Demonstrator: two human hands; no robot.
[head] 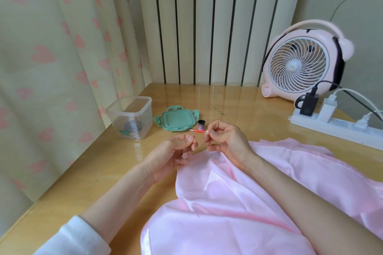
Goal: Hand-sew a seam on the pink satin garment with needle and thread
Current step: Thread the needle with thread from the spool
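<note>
Pinch grips both sides: your left hand (176, 151) and right hand (226, 141), fingertips almost meeting, each nip what is probably the thread (200, 142) strung between them; I cannot make out the needle. The pink satin garment (259, 203) lies just below, under your right wrist, nearer that hand.

No lettering can be read anywhere; marks on the small spool (201, 125) and power strip (335, 128) are too blurred.

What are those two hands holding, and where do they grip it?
The left hand and right hand each pinch, between thumb and fingertips, a faint pale strand, probably thread, running between them. Any needle is too fine to make out.
</note>
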